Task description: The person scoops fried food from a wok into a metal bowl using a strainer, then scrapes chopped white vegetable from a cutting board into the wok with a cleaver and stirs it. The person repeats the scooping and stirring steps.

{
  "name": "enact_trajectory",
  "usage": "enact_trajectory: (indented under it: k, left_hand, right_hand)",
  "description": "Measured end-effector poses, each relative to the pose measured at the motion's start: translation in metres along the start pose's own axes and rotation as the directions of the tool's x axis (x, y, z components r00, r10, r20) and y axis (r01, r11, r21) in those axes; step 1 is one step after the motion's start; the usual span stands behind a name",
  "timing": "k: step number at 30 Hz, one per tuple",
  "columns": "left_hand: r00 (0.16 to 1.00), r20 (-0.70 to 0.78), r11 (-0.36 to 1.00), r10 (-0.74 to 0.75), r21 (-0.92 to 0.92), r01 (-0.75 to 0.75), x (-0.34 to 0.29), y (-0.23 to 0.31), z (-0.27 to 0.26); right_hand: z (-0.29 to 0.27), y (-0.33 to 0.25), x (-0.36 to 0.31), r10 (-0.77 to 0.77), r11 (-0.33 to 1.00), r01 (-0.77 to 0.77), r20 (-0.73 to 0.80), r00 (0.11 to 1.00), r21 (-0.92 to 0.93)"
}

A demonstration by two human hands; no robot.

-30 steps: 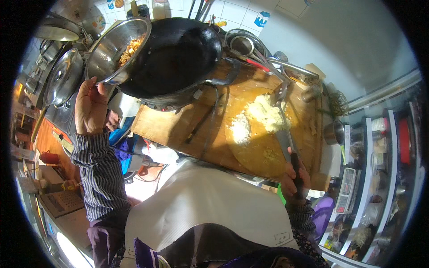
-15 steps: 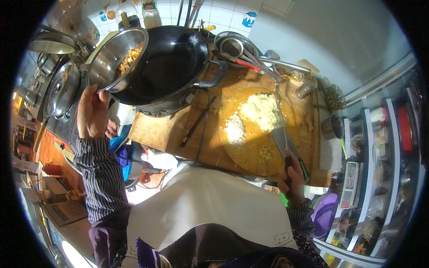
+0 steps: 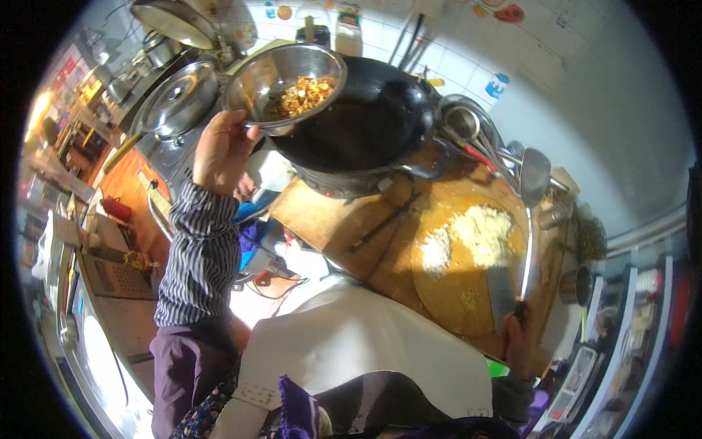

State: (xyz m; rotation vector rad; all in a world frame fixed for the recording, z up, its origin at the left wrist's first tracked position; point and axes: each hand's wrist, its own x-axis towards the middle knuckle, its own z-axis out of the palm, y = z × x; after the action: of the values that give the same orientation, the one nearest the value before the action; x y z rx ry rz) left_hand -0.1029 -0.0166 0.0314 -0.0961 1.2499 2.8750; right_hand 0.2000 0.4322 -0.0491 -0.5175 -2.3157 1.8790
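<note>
My left hand (image 3: pixel 219 152) grips the rim of a steel bowl (image 3: pixel 254 79), thumb and fingers closed on its near edge. Chopped brown bits (image 3: pixel 303 96) lie in the bowl, which hangs over the left side of a black wok (image 3: pixel 358 124). At the right, my right hand (image 3: pixel 519 344) is closed around the dark handle of a wok spatula (image 3: pixel 536 178), its metal blade pointing away from me. Below the spatula a cleaver (image 3: pixel 500 293) lies on a round cutting board (image 3: pixel 442 311), beside a pale yellow chopped heap (image 3: pixel 482 235) and a smaller white heap (image 3: pixel 436 251).
A lidded pan (image 3: pixel 179 102) stands on the stove to the left. Strainers (image 3: pixel 462 121) and other utensils crowd the tiled wall behind the board. A metal cup (image 3: pixel 575 285) and shelves (image 3: pixel 636 344) are at the right. A dark rod (image 3: pixel 380 225) lies on the wooden worktop.
My head view has turned, so the scene sits further right. The bowl looks less steeply tipped, its contents showing more. The spatula's blade now shows its broad face instead of its edge.
</note>
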Motion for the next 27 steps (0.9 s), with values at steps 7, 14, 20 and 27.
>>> enact_trajectory:
  k: [7,14,20,27]
  left_hand:
    - [0.986,-0.043,0.963,0.161,0.225,-0.147,0.003,0.014,0.012]
    - [0.981,-0.036,0.899,0.191,0.407,-0.160,0.013,0.022,0.006]
    - [0.963,-0.088,0.842,0.255,0.509,-0.177,0.015,0.024,0.001]
    - [0.969,-0.088,0.847,0.230,0.509,-0.155,0.014,0.023,-0.002]
  right_hand:
    - [-0.005,-0.114,0.106,-0.398,0.559,0.580,0.421,0.815,-0.593]
    - [0.053,-0.195,0.216,-0.209,0.078,0.683,0.658,0.723,-0.726]
    - [0.084,-0.246,0.267,-0.016,0.028,0.671,0.671,0.741,-0.740]
    - [0.102,-0.250,0.301,0.079,0.047,0.759,0.760,0.645,-0.649]
